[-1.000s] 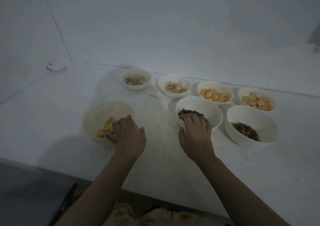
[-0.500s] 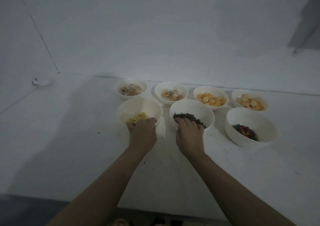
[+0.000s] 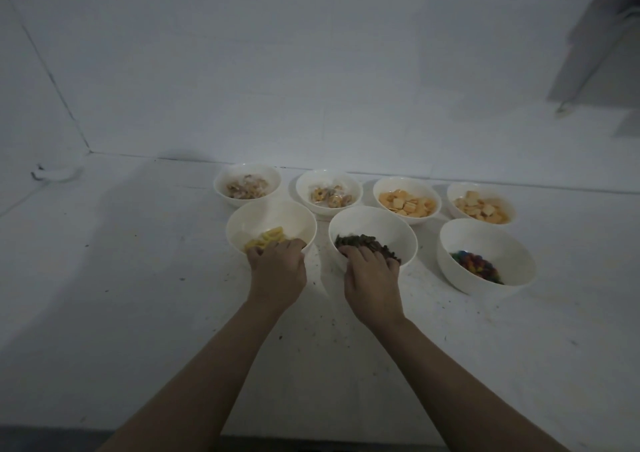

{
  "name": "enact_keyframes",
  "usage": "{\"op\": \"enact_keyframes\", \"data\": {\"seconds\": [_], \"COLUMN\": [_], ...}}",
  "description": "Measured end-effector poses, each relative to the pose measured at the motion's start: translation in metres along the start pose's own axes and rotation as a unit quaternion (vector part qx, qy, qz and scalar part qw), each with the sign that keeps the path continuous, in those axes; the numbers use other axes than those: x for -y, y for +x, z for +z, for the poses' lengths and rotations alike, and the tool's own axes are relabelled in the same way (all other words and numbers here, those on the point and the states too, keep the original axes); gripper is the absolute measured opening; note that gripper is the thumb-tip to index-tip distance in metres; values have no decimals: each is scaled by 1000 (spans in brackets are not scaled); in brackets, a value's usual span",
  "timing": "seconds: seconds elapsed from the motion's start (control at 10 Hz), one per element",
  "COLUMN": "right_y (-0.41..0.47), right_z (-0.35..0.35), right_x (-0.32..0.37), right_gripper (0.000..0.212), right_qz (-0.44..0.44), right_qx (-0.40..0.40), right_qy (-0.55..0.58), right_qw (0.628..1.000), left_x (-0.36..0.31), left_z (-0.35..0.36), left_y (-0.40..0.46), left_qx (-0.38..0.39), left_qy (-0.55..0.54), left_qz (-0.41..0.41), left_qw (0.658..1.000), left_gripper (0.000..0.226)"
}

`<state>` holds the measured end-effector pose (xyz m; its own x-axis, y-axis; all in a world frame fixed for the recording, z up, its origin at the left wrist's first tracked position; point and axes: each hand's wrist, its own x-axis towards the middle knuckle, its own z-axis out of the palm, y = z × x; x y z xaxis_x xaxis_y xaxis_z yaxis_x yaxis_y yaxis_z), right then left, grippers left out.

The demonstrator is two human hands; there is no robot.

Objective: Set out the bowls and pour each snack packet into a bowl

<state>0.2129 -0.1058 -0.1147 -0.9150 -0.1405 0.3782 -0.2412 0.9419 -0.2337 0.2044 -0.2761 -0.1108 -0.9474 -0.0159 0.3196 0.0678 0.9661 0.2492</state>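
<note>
Seven white bowls (image 3: 486, 240) of snacks, two gripped at near rims.

My left hand (image 3: 277, 271) hides the near rim of the yellow-snack bowl (image 3: 256, 219); my right hand (image 3: 372, 278) hides the dark-snack bowl (image 3: 388, 226)'s near rim. My forearms run off the near edge.

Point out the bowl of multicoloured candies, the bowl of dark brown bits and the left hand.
bowl of multicoloured candies (image 3: 491, 243), head view, bare inner wall.
bowl of dark brown bits (image 3: 374, 224), head view, bare inner wall.
left hand (image 3: 277, 271), head view, back of hand.
</note>
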Motion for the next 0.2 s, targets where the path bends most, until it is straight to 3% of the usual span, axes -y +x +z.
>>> {"op": "enact_keyframes", "data": {"seconds": [0.1,0.2], "right_y": [3,-11], "right_z": [-5,-13], "right_x": [2,2], "right_gripper": [38,39], "right_qz": [2,-34], "right_qx": [-5,-64], "right_qy": [8,43], "right_qw": [1000,996], "left_x": [-4,-7], "left_z": [-9,-18], "left_y": [4,-24], "left_qx": [-16,-103], "left_qy": [-18,-66], "left_qz": [-6,-16], "left_qw": [1000,992], "left_gripper": [36,29]}}
